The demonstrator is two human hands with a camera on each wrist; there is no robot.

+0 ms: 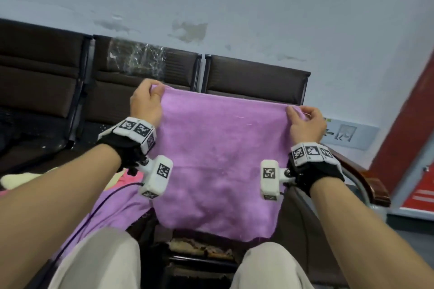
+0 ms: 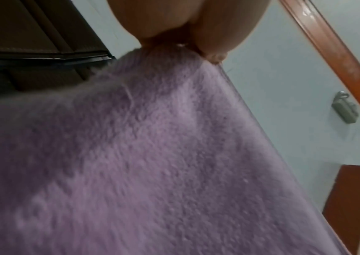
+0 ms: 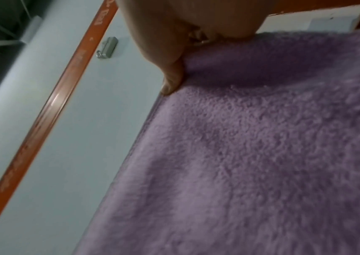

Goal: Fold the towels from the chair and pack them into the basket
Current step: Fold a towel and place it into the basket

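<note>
Dark brown padded row of chairs (image 1: 256, 77) stands against the pale wall. Fluffy purple towel (image 1: 218, 159) hangs spread before it, above the person's knees, lower edge free. Left hand (image 1: 146, 101) pinches the towel's top left corner, fingers curled; right hand (image 1: 305, 124) pinches the top right corner likewise.

No text can be read; the white wall sign (image 1: 345, 134) and the red strip's (image 3: 50, 110) lettering are blurred.
</note>
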